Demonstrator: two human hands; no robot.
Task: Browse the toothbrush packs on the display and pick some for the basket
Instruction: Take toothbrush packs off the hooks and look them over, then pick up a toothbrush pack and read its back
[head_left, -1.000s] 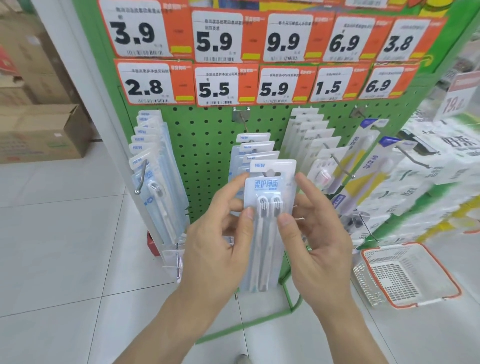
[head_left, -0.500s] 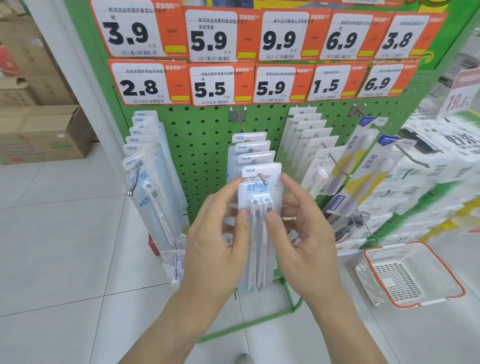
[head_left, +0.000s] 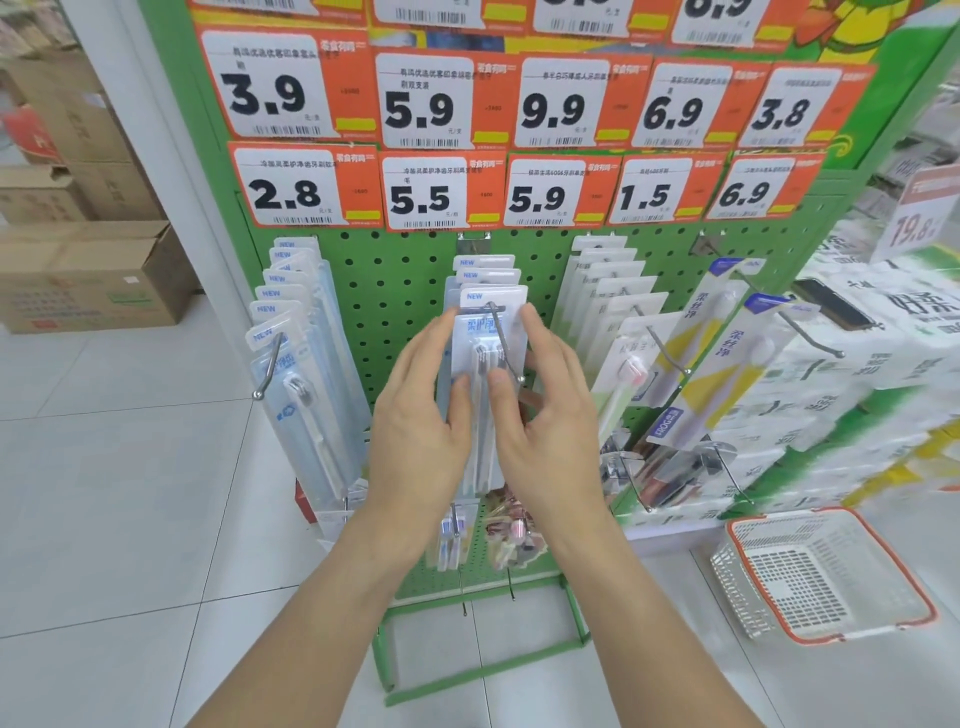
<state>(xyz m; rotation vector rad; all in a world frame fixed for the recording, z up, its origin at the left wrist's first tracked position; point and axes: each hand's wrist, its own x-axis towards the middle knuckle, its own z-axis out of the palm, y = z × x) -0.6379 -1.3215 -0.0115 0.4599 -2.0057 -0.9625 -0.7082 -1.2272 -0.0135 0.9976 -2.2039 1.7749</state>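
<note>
Toothbrush twin-pack in clear blister with white card (head_left: 485, 332) hung on the middle grey peg hook; my left hand (head_left: 421, 421) and right hand (head_left: 545, 421) pinched its edges. Browsing step; next, slide it off toward the white-and-orange mesh basket (head_left: 821, 571).

A: What was held at the centre of the green pegboard (head_left: 395, 291)?
B: A twin toothbrush pack (head_left: 488, 332) was pinched between the left hand (head_left: 415, 426) and the right hand (head_left: 545, 431), its card threaded on a metal hook (head_left: 501, 338).

A: What was seen at lower right?
B: A white basket (head_left: 826, 571) with an orange rim was set on the tiled floor (head_left: 130, 493).
</note>
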